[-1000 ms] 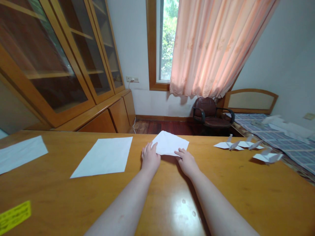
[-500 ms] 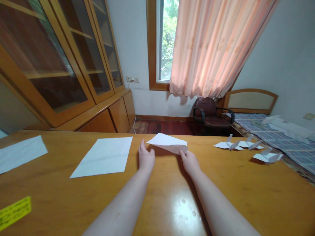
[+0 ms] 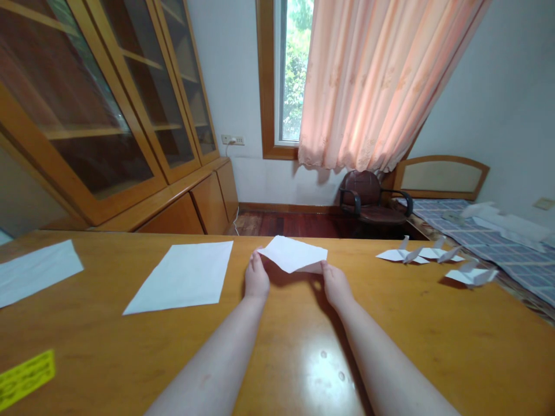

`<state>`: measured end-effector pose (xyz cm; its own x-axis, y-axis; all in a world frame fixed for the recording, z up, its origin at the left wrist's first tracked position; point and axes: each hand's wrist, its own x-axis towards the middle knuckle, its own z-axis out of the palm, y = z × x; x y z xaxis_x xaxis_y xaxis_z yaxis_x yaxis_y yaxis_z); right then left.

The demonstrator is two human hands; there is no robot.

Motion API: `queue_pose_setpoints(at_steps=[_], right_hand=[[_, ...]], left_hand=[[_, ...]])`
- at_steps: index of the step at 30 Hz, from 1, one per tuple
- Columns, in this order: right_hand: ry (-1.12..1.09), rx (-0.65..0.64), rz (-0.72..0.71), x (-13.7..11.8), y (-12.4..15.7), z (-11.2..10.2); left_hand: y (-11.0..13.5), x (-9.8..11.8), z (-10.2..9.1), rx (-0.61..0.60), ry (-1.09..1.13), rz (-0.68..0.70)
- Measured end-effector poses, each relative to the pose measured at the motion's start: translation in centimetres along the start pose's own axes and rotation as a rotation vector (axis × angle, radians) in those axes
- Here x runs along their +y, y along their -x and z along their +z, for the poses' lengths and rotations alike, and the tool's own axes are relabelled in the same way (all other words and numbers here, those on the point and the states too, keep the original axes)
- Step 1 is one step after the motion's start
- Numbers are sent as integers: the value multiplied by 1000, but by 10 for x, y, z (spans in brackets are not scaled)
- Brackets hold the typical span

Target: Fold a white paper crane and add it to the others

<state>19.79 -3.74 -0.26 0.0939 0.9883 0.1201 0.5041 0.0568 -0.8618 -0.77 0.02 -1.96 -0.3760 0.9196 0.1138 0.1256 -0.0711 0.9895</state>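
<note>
A folded sheet of white paper (image 3: 296, 252) is held between my two hands near the far edge of the table. My left hand (image 3: 257, 277) pinches its left corner, and my right hand (image 3: 336, 284) grips the right corner. The paper sits slightly off the table, its front edge angled toward me and a shadow under it. To the left of my left hand lies a flat white sheet (image 3: 184, 274). Several folded paper cranes (image 3: 403, 254) stand to the right, beyond my right hand.
Another white paper piece (image 3: 39, 271) lies at the table's far left, with a yellow label (image 3: 26, 378) nearer me. The wooden table (image 3: 411, 346) ends just beyond the paper. Behind it are a glass-door cabinet (image 3: 143, 124), an office chair (image 3: 368, 196) and a bed (image 3: 489, 225).
My left hand has closed on the paper's left corner, where before it was open beside it. The paper's near part has opened out and now faces up toward me.
</note>
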Motion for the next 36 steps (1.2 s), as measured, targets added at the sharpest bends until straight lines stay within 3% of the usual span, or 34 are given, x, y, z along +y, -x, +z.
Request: queue_pose_setpoints(at_steps=[6,10,17,20,23,28,36], right_hand=[[-79,-5,-15,11,-3,5],[92,-86,-43,8,-6,8],[414,-112,-107,3,-6,9],[435,-111,-139,6,-6,10],[415,-154,-214,6,-5,11],[392,-270,-249,1,-2,10],[412,-310,-232,-5,1,7]], left_hand=[[-1,-2,2,25,-24,-51],[0,7,2,-15,-147,-60],[8,13,5,-348,-450,64],[11,14,7,-374,-585,139],[12,17,7,-360,-680,130],[11,21,6,-371,-684,39],[14,21,6,-407,-550,59]])
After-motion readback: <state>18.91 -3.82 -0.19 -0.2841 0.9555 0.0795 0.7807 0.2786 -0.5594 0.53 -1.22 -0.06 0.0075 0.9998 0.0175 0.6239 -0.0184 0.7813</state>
